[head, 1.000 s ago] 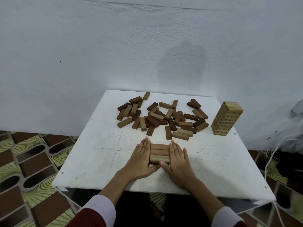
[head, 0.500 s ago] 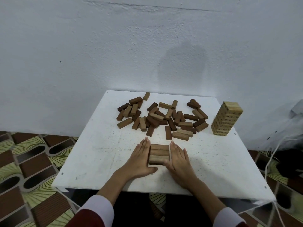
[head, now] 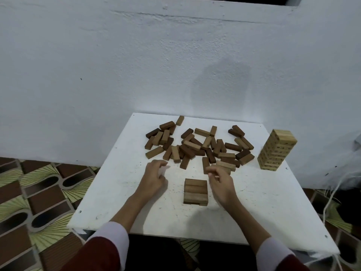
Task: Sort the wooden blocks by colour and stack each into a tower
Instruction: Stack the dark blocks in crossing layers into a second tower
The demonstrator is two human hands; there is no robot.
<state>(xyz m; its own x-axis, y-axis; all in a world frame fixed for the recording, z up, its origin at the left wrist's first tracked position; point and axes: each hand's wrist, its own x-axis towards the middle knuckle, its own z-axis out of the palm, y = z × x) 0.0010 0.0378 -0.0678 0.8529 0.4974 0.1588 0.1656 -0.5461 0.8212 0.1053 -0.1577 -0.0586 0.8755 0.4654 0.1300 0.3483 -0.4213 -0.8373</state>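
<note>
1. Nearest, two sleeves are seen at the bottom edge: dark red with white cuffs, forearms reaching over the near edge of the white table (head: 109, 196).
2. Low stack (head: 195, 192) taken as landmark: mid-brown blocks, a top layer of three laid side by side, with at least one layer under it, set flat on the table near its front centre.
3. Left hand (head: 154, 178) is held left of the stack, clear of it. Fingers are loosely curled, nothing is held.
4. Right hand (head: 220, 182) is held just right of the stack, not touching it. Fingers are loosely curled, thumb and forefinger tips are close together, nothing is seen between them. Fingertips lie over the nearest blocks of the pile; contact cannot be told.
5. Loose pile (head: 197, 146) is spread behind the stack: dark-brown and mid-brown blocks mixed, lying flat, many overlapping, across the far half of the table.
6. Pale tower (head: 277, 150) is stood upright behind and well right of the stack, near the table's right edge, many layers high.
7. White wall (head: 136, 65) is behind everything; patterned floor (head: 35, 192) is seen left of the table.
</note>
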